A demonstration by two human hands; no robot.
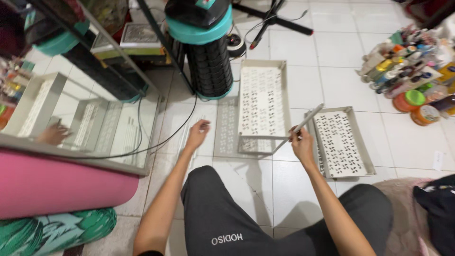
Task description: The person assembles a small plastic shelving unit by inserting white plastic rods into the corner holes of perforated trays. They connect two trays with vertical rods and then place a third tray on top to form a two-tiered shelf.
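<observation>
Our right hand (301, 142) holds a thin grey bar (298, 128), tilted up-right | left hand (197, 132) looks loose, maybe touching floor (341, 71) | trays (262, 99) beside, floor open past them

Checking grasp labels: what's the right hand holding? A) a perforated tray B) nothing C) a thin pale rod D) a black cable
C: the right hand grips a thin pale rod slanting up over the floor, between the two perforated trays.
</observation>
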